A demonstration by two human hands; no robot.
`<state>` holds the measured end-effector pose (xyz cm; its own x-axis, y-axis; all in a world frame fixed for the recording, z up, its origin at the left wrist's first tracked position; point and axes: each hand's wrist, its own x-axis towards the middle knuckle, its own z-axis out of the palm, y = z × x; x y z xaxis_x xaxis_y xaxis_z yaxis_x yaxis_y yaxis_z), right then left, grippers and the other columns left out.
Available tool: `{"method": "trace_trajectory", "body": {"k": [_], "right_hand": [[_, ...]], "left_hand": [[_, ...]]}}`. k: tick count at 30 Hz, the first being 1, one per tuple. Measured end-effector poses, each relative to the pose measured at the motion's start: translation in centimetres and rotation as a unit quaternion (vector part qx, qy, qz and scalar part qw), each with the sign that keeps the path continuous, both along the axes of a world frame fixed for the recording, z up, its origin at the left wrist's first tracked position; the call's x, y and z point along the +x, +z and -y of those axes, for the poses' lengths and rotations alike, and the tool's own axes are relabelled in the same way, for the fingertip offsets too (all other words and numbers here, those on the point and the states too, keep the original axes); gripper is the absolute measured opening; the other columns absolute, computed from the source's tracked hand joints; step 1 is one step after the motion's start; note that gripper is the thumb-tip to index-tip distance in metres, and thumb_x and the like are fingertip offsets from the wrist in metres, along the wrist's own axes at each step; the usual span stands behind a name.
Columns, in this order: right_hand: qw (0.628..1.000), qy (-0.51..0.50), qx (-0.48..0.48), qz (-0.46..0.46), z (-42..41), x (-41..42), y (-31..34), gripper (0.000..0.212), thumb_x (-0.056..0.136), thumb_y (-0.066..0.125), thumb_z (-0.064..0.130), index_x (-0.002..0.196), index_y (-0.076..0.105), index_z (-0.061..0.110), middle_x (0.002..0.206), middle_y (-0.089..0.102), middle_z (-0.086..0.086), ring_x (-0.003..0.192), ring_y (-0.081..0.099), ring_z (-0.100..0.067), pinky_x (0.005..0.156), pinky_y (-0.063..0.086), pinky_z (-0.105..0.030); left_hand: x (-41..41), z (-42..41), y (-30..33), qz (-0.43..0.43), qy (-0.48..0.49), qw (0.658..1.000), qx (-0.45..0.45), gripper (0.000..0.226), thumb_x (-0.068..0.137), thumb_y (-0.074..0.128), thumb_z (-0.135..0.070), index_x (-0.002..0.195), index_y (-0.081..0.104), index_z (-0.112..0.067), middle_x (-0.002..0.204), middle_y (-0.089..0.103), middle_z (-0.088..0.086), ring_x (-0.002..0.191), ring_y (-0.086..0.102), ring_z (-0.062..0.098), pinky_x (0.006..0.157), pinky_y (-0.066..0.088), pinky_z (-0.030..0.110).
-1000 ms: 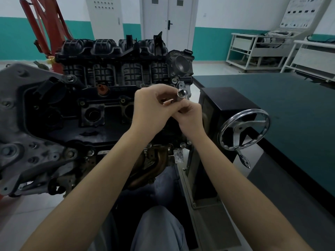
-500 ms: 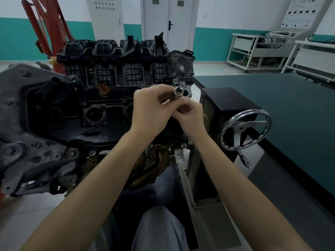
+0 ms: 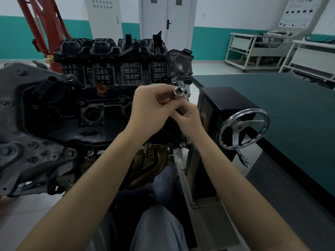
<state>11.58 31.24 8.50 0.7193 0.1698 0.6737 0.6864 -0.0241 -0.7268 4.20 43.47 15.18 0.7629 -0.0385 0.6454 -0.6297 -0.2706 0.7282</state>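
Risk: slip. Left hand (image 3: 150,107) & right hand (image 3: 188,116) both pinch one small chrome socket (image 3: 178,91). If either grip slackens, it prob. drops onto the lap or into engine (image 3: 112,69) recesses. Loc.: socket head pokes out above the fingers, left hand at its 8 o'clock, right hand at its 5, engine just beyond.

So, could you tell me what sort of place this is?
Probably an automotive training workshop: an engine sits on a stand with a chrome handwheel, a red hoist stands behind it, and a parts display board rises at the far wall. The left hand and right hand hold a metal socket.
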Motion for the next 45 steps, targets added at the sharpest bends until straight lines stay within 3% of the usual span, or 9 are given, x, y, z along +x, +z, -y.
{"method": "trace_trajectory", "body": {"k": [3, 7, 11, 15, 20, 27, 33, 38, 45], "right_hand": [[1.0, -0.014, 0.008, -0.003, -0.05, -0.07, -0.03, 0.028, 0.083, 0.061, -0.002, 0.088, 0.064, 0.026, 0.073, 0.067, 0.028, 0.073, 0.063, 0.009, 0.068, 0.046, -0.008], [0.999, -0.027, 0.028, 0.002, -0.22, 0.1, -0.15, 0.021, 0.08, 0.068, -0.004, 0.091, 0.069, 0.013, 0.084, 0.071, 0.007, 0.082, 0.068, -0.006, 0.078, 0.053, -0.024], [1.0, -0.007, 0.017, 0.004, -0.1, 0.0, 0.0, 0.016, 0.084, 0.065, 0.0, 0.096, 0.068, 0.009, 0.083, 0.073, -0.002, 0.085, 0.066, -0.007, 0.08, 0.052, -0.022], [0.999, -0.01, 0.031, -0.014, -0.02, -0.11, 0.18, 0.024, 0.082, 0.063, -0.004, 0.093, 0.068, 0.017, 0.073, 0.071, 0.02, 0.075, 0.065, 0.005, 0.071, 0.049, -0.012], [0.999, -0.027, 0.046, -0.004, -0.25, -0.06, 0.02, 0.021, 0.079, 0.068, -0.007, 0.096, 0.069, 0.006, 0.085, 0.071, 0.011, 0.083, 0.069, -0.004, 0.078, 0.052, -0.019], [0.999, -0.007, 0.039, -0.013, -0.12, -0.28, 0.16, 0.026, 0.082, 0.065, -0.004, 0.091, 0.067, 0.02, 0.076, 0.07, 0.023, 0.076, 0.065, 0.005, 0.072, 0.049, -0.013], [0.998, -0.009, 0.055, -0.011, -0.61, -0.85, 0.55, 0.014, 0.077, 0.07, 0.021, 0.091, 0.068, 0.023, 0.082, 0.072, 0.02, 0.083, 0.068, -0.002, 0.076, 0.052, -0.016], [0.998, -0.001, 0.045, -0.036, -0.26, -0.3, 0.11, 0.02, 0.081, 0.065, 0.005, 0.087, 0.068, 0.023, 0.078, 0.072, 0.02, 0.079, 0.066, 0.002, 0.074, 0.05, -0.014], [0.998, -0.005, 0.057, -0.02, -0.21, -0.23, 0.1, 0.022, 0.078, 0.069, 0.002, 0.089, 0.067, 0.021, 0.084, 0.072, 0.012, 0.085, 0.068, -0.006, 0.08, 0.053, -0.021]], "left_hand": [[-0.35, 0.17, 0.31, -0.01, -0.052, 0.999, 0.009, 0.029, 0.077, 0.073, 0.008, 0.1, 0.071, -0.009, 0.091, 0.073, 0.006, 0.09, 0.071, 0.013, 0.086, 0.056, 0.029], [-0.3, 0.25, 0.4, 0.009, 0.041, 0.999, 0.025, 0.027, 0.071, 0.08, -0.001, 0.087, 0.071, -0.021, 0.084, 0.071, -0.008, 0.083, 0.07, 0.006, 0.082, 0.056, 0.025], [-0.4, 0.24, 0.33, 0.014, 0.04, 0.999, 0.006, 0.025, 0.074, 0.077, 0.0, 0.089, 0.072, -0.021, 0.082, 0.07, -0.011, 0.083, 0.07, 0.006, 0.08, 0.056, 0.021], [-0.47, 0.19, 0.45, -0.006, -0.04, 0.999, -0.017, 0.031, 0.075, 0.073, 0.01, 0.098, 0.071, -0.011, 0.09, 0.073, 0.007, 0.089, 0.071, 0.016, 0.086, 0.056, 0.03], [-0.28, 0.2, 0.27, 0.031, 0.094, 0.993, 0.065, 0.02, 0.074, 0.081, -0.01, 0.091, 0.074, -0.016, 0.085, 0.07, -0.008, 0.086, 0.069, 0.008, 0.086, 0.055, 0.03], [-0.08, -0.18, 0.42, -0.016, -0.045, 0.999, 0.008, 0.025, 0.077, 0.073, 0.007, 0.098, 0.072, -0.005, 0.091, 0.073, 0.008, 0.089, 0.071, 0.015, 0.085, 0.056, 0.028], [0.04, 0.15, 0.32, 0.027, 0.035, 0.999, 0.008, 0.02, 0.075, 0.078, -0.003, 0.086, 0.073, -0.019, 0.083, 0.073, -0.001, 0.082, 0.071, 0.014, 0.081, 0.057, 0.038], [0.11, -0.22, 0.51, -0.013, -0.069, 0.997, 0.02, 0.027, 0.08, 0.069, 0.008, 0.102, 0.07, -0.007, 0.091, 0.073, 0.004, 0.09, 0.071, 0.012, 0.087, 0.056, 0.028], [-0.13, -0.11, 0.52, 0.018, 0.011, 1.0, -0.01, 0.027, 0.071, 0.081, -0.002, 0.088, 0.072, -0.022, 0.082, 0.072, -0.009, 0.081, 0.071, 0.007, 0.08, 0.058, 0.029]]}}
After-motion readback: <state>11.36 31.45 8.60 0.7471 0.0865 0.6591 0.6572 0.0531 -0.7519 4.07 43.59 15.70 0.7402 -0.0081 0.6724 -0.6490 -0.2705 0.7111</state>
